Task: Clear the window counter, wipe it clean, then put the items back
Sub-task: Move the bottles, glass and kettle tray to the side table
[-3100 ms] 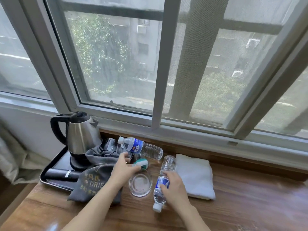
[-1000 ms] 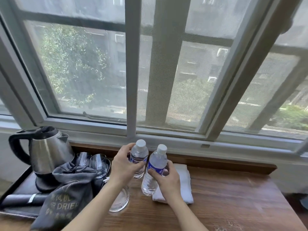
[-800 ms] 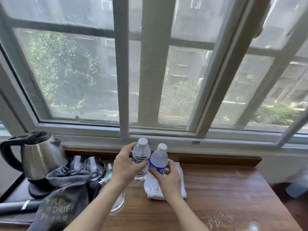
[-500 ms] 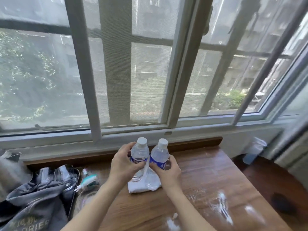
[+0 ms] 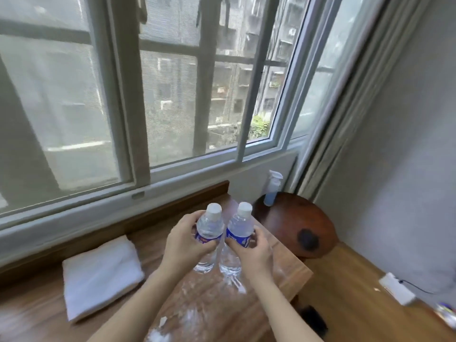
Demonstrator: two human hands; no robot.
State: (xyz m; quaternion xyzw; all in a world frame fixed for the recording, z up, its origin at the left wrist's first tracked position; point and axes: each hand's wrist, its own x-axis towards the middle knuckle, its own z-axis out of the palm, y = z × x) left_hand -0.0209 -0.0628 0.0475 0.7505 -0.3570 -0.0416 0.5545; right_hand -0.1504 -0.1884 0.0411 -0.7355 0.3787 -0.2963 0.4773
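Wooden window counter, left hand gripping left water bottle, right hand gripping right water bottle

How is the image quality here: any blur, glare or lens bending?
Head view: daylight from the window, glare streaks on the counter; the towel and the lower left edge smear with motion blur; both bottles and the hands read fairly sharp; window frames bow from the wide-angle lens.
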